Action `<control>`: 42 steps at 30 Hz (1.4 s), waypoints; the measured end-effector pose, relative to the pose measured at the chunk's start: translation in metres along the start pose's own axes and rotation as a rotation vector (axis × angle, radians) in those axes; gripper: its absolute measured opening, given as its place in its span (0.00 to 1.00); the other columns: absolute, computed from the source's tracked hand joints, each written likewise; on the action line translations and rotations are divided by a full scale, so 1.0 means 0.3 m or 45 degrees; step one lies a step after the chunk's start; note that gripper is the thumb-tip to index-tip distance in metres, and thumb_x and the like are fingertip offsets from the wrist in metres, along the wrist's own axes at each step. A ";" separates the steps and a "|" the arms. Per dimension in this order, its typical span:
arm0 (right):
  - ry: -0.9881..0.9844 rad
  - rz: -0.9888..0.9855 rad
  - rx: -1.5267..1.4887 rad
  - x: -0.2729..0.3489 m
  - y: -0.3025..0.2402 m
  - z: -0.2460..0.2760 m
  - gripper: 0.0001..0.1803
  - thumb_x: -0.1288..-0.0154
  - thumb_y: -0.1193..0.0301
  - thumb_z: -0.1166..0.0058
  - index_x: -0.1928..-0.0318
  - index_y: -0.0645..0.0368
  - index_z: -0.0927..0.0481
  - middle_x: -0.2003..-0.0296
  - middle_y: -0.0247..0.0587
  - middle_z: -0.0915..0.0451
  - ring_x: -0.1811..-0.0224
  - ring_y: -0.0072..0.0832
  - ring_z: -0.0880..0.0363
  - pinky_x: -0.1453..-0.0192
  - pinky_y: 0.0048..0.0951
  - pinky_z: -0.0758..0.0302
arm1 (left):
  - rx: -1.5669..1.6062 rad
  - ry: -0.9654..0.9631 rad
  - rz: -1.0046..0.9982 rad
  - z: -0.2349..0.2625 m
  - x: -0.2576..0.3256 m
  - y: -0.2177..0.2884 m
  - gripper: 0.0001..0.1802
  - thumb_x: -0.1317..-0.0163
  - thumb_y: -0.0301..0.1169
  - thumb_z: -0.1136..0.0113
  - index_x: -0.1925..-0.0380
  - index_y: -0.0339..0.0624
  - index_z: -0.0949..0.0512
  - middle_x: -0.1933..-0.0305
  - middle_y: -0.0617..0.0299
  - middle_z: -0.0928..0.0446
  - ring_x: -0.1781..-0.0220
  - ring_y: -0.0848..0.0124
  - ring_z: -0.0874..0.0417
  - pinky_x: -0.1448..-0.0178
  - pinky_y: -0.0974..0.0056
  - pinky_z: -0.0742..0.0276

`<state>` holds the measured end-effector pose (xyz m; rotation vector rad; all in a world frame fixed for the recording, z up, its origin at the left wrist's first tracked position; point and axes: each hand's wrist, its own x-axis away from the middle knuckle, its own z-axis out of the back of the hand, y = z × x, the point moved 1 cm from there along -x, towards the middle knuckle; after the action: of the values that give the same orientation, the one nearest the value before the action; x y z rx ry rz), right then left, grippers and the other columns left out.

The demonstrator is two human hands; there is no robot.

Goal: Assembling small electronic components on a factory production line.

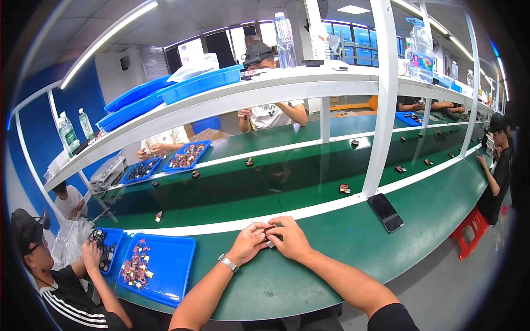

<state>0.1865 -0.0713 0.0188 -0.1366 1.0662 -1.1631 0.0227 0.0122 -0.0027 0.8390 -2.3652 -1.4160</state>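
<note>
Both of my hands meet over the near green tabletop, close to the white rail. My left hand [248, 243], with a metal watch on its wrist, pinches a small dark part [269, 232] from the left. From the right, the closed fingers of my right hand [290, 238] press on the same part. A pale bit shows below it between the fingertips; my fingers hide most of its shape. Left of my forearm stands a blue tray [178, 276] with a pile of small red, yellow and white parts [137, 268].
A black phone [385, 213] lies right of my hands. Beyond the white rail [309, 211], small parts sit spread along the dark green belt [265, 190]. A white post [380, 110] and overhead shelf [342, 81] stand ahead. A co-worker [66, 287] handles dark parts at left; others work across and at right.
</note>
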 end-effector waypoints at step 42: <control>0.140 0.252 0.104 -0.025 -0.020 0.038 0.07 0.47 0.77 0.38 0.65 0.57 0.19 0.59 0.35 0.22 0.54 0.35 0.22 0.58 0.34 0.20 | -0.007 0.072 -0.018 0.002 -0.004 -0.004 0.18 0.30 0.27 0.45 0.42 0.39 0.32 0.43 0.57 0.24 0.41 0.68 0.23 0.35 0.58 0.24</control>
<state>0.1908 -0.0727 0.0330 0.0964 1.1009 -1.0424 0.0237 0.0128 -0.0040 0.8847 -2.3172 -1.3847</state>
